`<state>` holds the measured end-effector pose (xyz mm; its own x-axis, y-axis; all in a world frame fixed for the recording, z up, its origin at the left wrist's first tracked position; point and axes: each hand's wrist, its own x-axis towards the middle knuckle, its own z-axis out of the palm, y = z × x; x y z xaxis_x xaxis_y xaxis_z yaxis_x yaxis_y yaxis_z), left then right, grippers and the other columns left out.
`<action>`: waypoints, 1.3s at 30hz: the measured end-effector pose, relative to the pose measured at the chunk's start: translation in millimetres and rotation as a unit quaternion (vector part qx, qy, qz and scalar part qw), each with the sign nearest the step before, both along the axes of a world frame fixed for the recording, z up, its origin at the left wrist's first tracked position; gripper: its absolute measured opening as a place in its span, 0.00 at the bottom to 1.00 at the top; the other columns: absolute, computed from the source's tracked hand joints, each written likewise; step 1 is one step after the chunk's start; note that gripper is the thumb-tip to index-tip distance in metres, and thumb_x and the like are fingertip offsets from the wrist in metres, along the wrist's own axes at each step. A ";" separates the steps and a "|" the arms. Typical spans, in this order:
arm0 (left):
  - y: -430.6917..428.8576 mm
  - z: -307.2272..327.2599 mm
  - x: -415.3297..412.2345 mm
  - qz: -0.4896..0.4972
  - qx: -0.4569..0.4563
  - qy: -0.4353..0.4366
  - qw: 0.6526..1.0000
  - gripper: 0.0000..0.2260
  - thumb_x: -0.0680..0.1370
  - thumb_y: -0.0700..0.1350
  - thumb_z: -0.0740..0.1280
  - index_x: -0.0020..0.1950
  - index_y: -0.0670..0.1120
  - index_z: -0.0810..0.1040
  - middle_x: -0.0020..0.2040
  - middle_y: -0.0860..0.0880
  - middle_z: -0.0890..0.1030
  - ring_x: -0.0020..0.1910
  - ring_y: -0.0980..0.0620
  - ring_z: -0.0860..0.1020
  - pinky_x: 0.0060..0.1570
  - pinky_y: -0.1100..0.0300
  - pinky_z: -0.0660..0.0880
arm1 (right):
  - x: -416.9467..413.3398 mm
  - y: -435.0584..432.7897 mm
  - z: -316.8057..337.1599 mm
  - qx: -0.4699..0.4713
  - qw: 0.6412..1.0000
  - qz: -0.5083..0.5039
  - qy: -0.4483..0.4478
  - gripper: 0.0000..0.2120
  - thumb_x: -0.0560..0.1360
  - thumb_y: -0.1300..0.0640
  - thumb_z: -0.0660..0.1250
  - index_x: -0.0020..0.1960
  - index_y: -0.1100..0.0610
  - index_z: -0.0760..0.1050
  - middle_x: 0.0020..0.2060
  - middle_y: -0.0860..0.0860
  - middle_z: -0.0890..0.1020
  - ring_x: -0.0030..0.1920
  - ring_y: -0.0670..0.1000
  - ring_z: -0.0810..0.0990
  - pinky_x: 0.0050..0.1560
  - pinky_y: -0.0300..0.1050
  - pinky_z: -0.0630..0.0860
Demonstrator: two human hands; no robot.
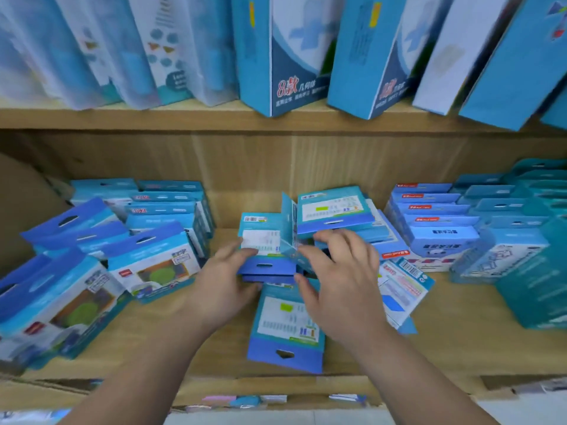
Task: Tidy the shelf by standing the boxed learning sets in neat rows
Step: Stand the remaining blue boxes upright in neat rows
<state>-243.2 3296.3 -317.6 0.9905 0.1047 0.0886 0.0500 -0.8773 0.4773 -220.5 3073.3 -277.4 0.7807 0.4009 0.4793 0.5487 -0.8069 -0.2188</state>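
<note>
Small blue boxed learning sets lie jumbled in the middle of the wooden shelf (460, 317). My left hand (225, 286) grips the left edge of a short flat stack of boxes (260, 240). My right hand (340, 280) reaches over the pile, fingers curled on a tilted box (290, 237) standing on edge between the stacks. One box (287, 326) lies flat, back side up, in front of both hands. Another flat stack (334, 210) sits behind my right hand.
Leaning rows of boxes (147, 256) fill the left of the shelf, and upright rows (435, 222) stand at the right, with teal boxes (537, 280) beyond. Tall blue boxes (276, 56) stand on the upper shelf. Bare wood shows at the front.
</note>
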 end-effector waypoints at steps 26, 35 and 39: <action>43.1 37.9 -14.0 -0.059 0.083 -0.234 0.967 0.12 0.80 0.51 0.62 0.48 0.47 0.83 0.40 0.49 0.84 0.36 0.44 0.81 0.33 0.51 0.78 | -5.8 27.5 -15.2 0.081 0.990 -0.111 0.018 0.19 0.76 0.37 0.61 0.56 0.48 0.83 0.56 0.46 0.78 0.65 0.54 0.72 0.62 0.53 0.63; 41.6 78.9 -8.1 0.044 -0.215 -0.113 0.969 0.09 0.80 0.48 0.66 0.41 0.51 0.79 0.33 0.52 0.80 0.32 0.54 0.75 0.35 0.54 0.71 | -16.1 50.7 4.7 0.242 0.952 -0.014 0.184 0.19 0.76 0.41 0.67 0.65 0.46 0.77 0.56 0.40 0.81 0.59 0.42 0.77 0.59 0.44 0.75; 36.0 84.5 -7.6 0.029 -0.271 -0.079 0.959 0.09 0.80 0.47 0.67 0.40 0.50 0.80 0.33 0.50 0.81 0.30 0.54 0.74 0.32 0.54 0.71 | -17.0 51.6 7.0 0.273 0.930 0.002 0.244 0.15 0.77 0.48 0.70 0.63 0.46 0.76 0.55 0.39 0.82 0.54 0.38 0.80 0.53 0.39 0.77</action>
